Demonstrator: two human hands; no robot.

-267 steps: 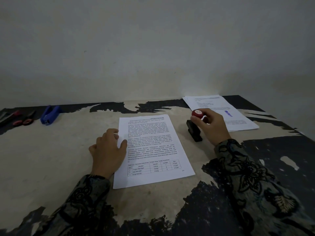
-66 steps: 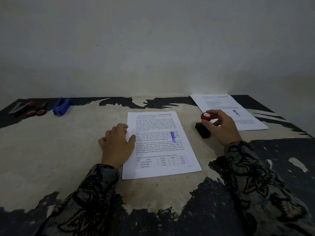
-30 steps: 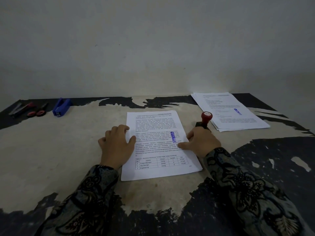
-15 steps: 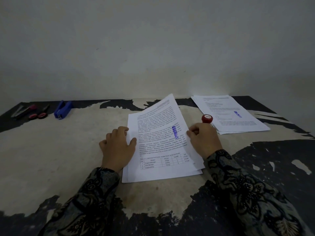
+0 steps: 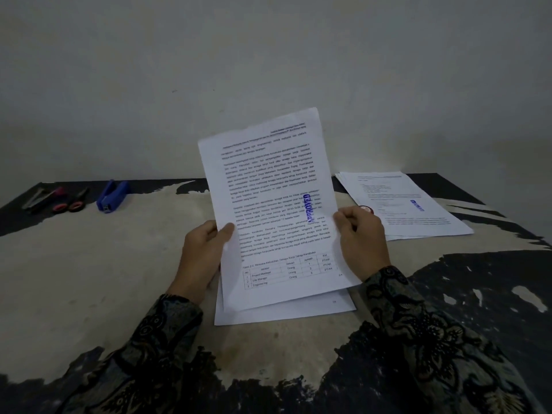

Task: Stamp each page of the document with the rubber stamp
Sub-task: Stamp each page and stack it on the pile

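Both hands grip one printed page (image 5: 268,204), lifted and tilted up off the tabletop (image 5: 89,279). Left hand (image 5: 203,255) has its thumb curled over the page's left edge, fingers behind it. Right hand (image 5: 361,237) pinches the page's right edge. That page bears a blue "APPROVED" stamp mark (image 5: 309,209) near its right side. Left of the page, far back, lie scissors (image 5: 70,201) and a blue stapler (image 5: 112,196). Under the page, more sheets (image 5: 286,312) lie flat. Just right of the page, behind the right hand, the rubber stamp (image 5: 366,209) shows only its red top. Further right sits a pile of stamped pages (image 5: 403,204).
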